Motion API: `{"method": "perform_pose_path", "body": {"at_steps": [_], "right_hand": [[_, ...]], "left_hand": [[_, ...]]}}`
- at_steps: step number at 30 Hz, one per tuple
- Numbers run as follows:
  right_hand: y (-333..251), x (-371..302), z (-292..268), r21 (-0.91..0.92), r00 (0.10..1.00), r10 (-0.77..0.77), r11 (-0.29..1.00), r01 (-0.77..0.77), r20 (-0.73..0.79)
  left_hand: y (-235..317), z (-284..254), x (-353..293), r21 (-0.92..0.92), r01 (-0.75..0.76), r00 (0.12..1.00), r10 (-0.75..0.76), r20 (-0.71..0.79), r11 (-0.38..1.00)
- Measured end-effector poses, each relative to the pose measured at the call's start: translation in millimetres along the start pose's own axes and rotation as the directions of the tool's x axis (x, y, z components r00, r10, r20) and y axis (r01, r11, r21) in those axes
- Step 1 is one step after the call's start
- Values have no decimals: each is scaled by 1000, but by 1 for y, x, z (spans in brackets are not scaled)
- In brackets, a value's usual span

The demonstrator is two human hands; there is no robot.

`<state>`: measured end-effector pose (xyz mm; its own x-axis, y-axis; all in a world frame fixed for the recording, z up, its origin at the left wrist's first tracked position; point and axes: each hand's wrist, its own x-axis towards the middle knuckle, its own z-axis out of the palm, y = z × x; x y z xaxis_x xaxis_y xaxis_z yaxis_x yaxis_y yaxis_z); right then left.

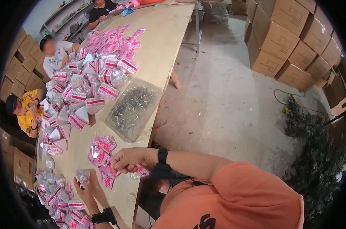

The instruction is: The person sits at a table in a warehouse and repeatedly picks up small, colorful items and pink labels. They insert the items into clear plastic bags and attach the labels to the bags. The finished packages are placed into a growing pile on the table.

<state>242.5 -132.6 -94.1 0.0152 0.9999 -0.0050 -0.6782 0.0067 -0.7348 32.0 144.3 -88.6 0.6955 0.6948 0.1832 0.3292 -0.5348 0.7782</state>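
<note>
Near the front edge of the long wooden surface (161, 42), the left hand (86, 187) pinches a small clear packet (82, 176) between its fingertips, holding it just above the boards. Beside it, the right hand (130, 158) closes its fingers on a pink printed card (142, 171), one end of which sticks out past the knuckles toward the surface's edge. Both wrists wear black bands. Directly under the right hand lies a loose heap of the same pink cards (101, 149), touching one another and partly hidden by the fingers. Left of the left hand, finished packets with pink headers (62, 202) crowd the corner. Farther up sits a clear plastic bag of small metal pieces (133, 108), and beyond it a large mound of filled pink-and-clear packets (85, 87) covers the surface's left half. Three other people sit along the far left side. Across the concrete floor (226, 103), stacked cardboard boxes (291, 42) stand at the right, with dark green branches (314, 152) nearer.
</note>
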Motion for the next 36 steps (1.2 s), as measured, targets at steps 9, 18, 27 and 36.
{"method": "perform_pose_path", "body": {"at_steps": [9,18,27,36], "right_hand": [[-11,-5,2,-91,993,31,995,-42,-116],[1,7,6,-11,986,49,999,-51,-158],[-5,21,88,-339,983,-88,940,28,-163],[-6,35,158,-733,971,-237,659,168,10]], "left_hand": [[52,14,-55,-541,120,960,-236,-151,833],[64,21,-104,-903,78,957,-286,-51,422],[59,19,-120,-928,107,969,-247,17,356],[69,13,-130,-952,18,964,-259,-65,305]]}}
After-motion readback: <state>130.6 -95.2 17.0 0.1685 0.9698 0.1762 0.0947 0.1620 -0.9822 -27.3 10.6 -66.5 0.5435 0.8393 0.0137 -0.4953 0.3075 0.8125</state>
